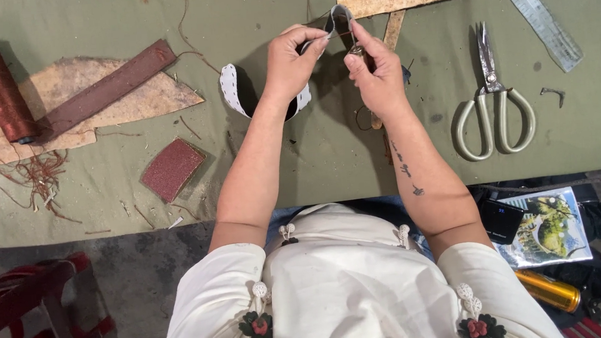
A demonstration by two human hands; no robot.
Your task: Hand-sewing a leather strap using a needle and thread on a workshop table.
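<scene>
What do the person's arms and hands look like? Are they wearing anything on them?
Both hands, left hand and right hand, are bare, no gloves or rings seen. Short cream sleeves end above the elbows. The right forearm has small dark tattoo marks.

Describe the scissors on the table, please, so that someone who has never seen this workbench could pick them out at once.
Start at the olive-green cloth covering the table and look past the person's right hand, towards the right edge. The scissors lie there shut, blades pointing away from the person, just below a slanting clear ruler. Their two large pale looped handles set them apart from the flat strips and scraps nearby.
</scene>
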